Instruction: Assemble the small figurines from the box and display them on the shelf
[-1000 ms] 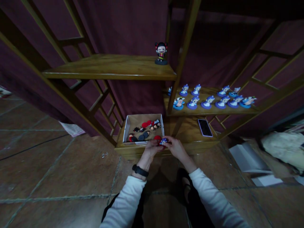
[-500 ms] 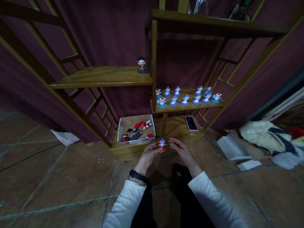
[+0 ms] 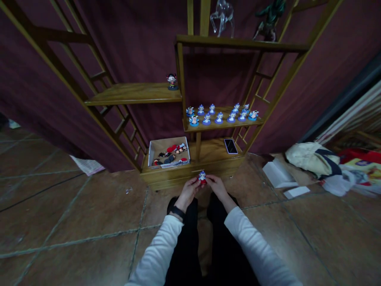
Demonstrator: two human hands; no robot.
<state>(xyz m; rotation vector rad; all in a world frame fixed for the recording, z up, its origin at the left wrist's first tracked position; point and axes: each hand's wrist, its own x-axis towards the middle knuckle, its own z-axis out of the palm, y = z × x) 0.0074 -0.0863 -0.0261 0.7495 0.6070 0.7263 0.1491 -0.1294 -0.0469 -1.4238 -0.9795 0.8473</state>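
Observation:
A small figurine (image 3: pixel 202 176) with a blue-and-white top and a red base stands upright between my hands, in front of the cabinet's lower drawer. My left hand (image 3: pixel 190 189) grips it from the left by the base. From the right, the fingers of my right hand (image 3: pixel 216 185) close on it too. Just beyond my left hand, a shallow cardboard box (image 3: pixel 151 152) on the bottom shelf holds several loose figurines and red and dark round bases. Several blue-and-white figurines (image 3: pixel 219 118) stand in two rows on the shelf above, with a few pink-and-blue ones at its ends.
A phone (image 3: pixel 230 146) lies on the bottom shelf. One dark-haired figurine (image 3: pixel 172 81) stands on the left shelf (image 3: pixel 131 94). A clear horse figure (image 3: pixel 222 18) and a dark green statue (image 3: pixel 270 20) are on top. White cartons (image 3: pixel 279 174) and a bag (image 3: pixel 311 159) lie on the floor at right.
My right hand has moved left from beside the figurine onto it. The left hand keeps its hold. My view has shifted, showing more of the top shelf.

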